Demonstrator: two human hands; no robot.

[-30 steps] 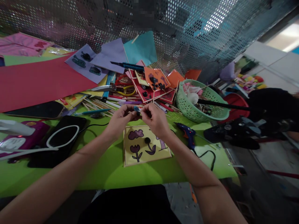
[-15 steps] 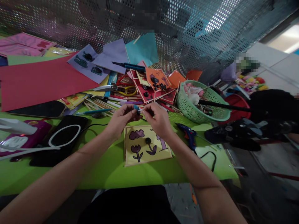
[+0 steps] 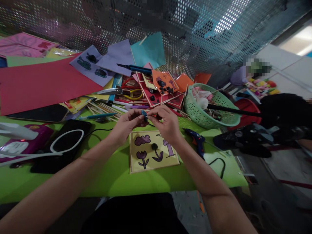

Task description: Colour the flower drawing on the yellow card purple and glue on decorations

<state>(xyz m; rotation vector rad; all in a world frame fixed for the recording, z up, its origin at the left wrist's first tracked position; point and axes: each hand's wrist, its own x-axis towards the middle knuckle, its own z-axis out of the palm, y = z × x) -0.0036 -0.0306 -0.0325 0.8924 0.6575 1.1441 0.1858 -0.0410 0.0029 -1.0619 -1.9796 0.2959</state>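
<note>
My left hand [image 3: 128,126] is closed, pinching a small blue and dark piece [image 3: 144,115] by its side. The fingertips of my right hand [image 3: 166,126] are pinched together at the piece's right edge; whatever they hold is too small to name. Both hands hover over the top edge of a yellow card [image 3: 149,162] edged with thin sticks. Purple drawings of a cloud, flowers and a tree cover this card, and a dark round pebble [image 3: 154,147] sits as one flower's head.
A blue glue gun [image 3: 200,143] with its cord lies right of the card. Behind stand a green basket [image 3: 191,110] and a heap of sticks, cards and scissors [image 3: 134,95]. At left are a red sheet [image 3: 48,83], a black phone-like slab [image 3: 67,143] and a white cable [image 3: 57,136].
The blue and dark piece has turned slightly between my fingers, showing more of its blue side. My hands have barely moved, and the card lies where it was.
</note>
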